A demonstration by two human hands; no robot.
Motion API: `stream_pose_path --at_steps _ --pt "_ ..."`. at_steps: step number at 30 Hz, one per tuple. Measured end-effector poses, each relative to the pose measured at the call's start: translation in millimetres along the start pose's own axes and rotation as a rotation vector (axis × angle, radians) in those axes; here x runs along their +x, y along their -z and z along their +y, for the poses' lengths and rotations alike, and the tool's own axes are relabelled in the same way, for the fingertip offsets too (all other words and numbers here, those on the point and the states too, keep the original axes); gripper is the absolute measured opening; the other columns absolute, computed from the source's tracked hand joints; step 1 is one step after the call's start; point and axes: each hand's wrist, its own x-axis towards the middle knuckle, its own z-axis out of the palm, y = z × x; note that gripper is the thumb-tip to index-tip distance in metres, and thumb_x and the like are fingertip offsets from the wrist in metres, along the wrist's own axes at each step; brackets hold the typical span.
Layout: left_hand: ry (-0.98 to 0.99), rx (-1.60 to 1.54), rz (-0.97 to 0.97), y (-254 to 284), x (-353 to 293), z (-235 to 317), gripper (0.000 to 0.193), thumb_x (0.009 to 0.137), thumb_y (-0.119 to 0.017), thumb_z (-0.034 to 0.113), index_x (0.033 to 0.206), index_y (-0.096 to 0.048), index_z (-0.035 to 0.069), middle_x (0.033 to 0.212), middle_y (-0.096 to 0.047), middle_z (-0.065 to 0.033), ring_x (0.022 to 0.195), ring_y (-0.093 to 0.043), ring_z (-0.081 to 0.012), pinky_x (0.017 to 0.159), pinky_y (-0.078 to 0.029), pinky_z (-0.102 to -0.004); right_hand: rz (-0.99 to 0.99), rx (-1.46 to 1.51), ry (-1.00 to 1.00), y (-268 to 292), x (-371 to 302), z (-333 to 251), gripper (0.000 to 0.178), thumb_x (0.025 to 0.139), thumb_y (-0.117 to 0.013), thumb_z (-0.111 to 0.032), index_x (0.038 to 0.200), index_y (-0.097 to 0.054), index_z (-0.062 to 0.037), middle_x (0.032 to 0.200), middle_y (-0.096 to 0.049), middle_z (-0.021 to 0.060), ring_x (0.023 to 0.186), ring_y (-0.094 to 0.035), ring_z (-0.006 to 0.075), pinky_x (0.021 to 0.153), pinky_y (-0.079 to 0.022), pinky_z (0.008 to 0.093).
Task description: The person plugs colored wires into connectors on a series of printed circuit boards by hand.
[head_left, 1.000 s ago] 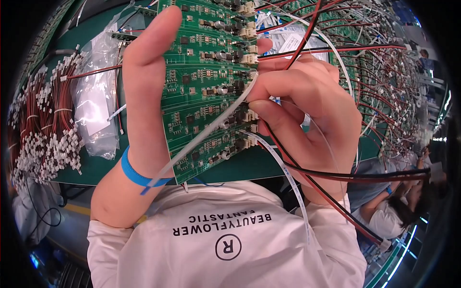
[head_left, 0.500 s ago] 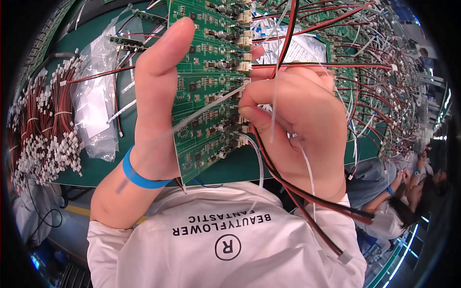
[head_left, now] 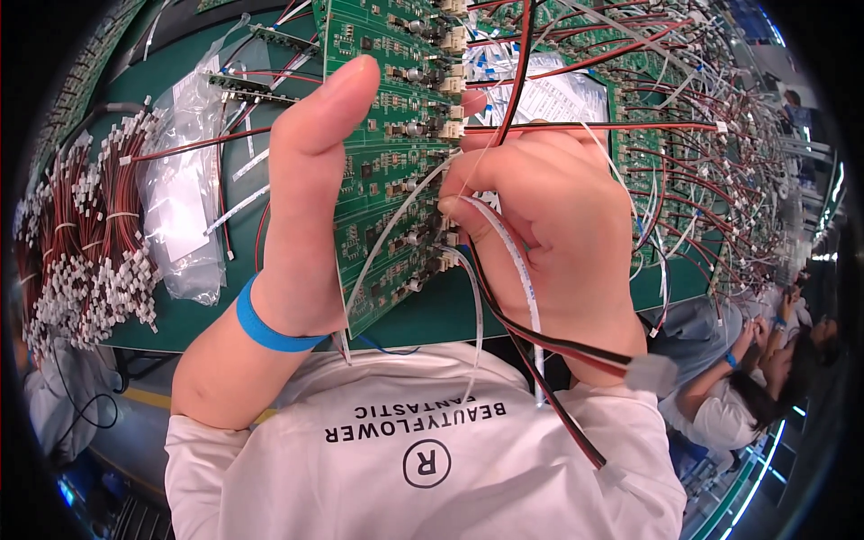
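A green circuit board panel [head_left: 382,193] stands upright in front of me, white sockets along its right edge. My left hand [head_left: 306,180] grips it from the left, thumb up along its face and fingers hidden behind it. At the right edge my right hand [head_left: 562,211] pinches the end of a white flat cable [head_left: 525,270] beside a socket, its tail hanging below the fingers. Its plug end is hidden by the fingertips. Another thin white cable [head_left: 396,216] curves across the board. Red-and-black wires [head_left: 562,346] run from the lower edge to a white connector [head_left: 650,373].
Bundles of red-brown wires with white plugs [head_left: 85,225] lie at the left, beside a clear plastic bag [head_left: 184,202]. More wired boards [head_left: 666,144] crowd the right of the green table [head_left: 450,324]. Another person's arms [head_left: 733,355] are at far right.
My right hand has shifted slightly left and the white flat cable now hangs down from its fingertips. The board and left hand have moved slightly right; the red-and-black wires swung.
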Motion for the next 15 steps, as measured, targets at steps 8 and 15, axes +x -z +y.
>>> stream_pose_path --at_steps 8,15 --pt "0.066 -0.059 -0.101 7.3 3.0 5.2 0.066 0.091 -0.023 0.050 0.125 -0.044 -0.003 0.122 -0.051 -0.0202 0.106 -0.055 -0.0275 0.093 -0.043 -0.0372 -0.016 0.080 0.023 1.8 2.3 1.6 0.012 0.064 -0.070 -0.006 0.071 -0.061 -0.0075 0.067 -0.061 0.0037 0.064 -0.056 0.0219 0.068 -0.040 0.0311" --pt "0.006 -0.032 -0.013 2.6 5.4 3.7 0.051 0.092 -0.033 0.042 0.112 -0.053 -0.001 0.104 -0.061 -0.0128 0.089 -0.061 -0.0211 0.080 -0.048 -0.0310 0.000 0.047 0.000 5.3 2.9 -1.0 0.014 0.062 -0.072 -0.006 0.072 -0.063 -0.0073 0.066 -0.060 0.0034 0.063 -0.054 0.0200 0.066 -0.040 0.0297"
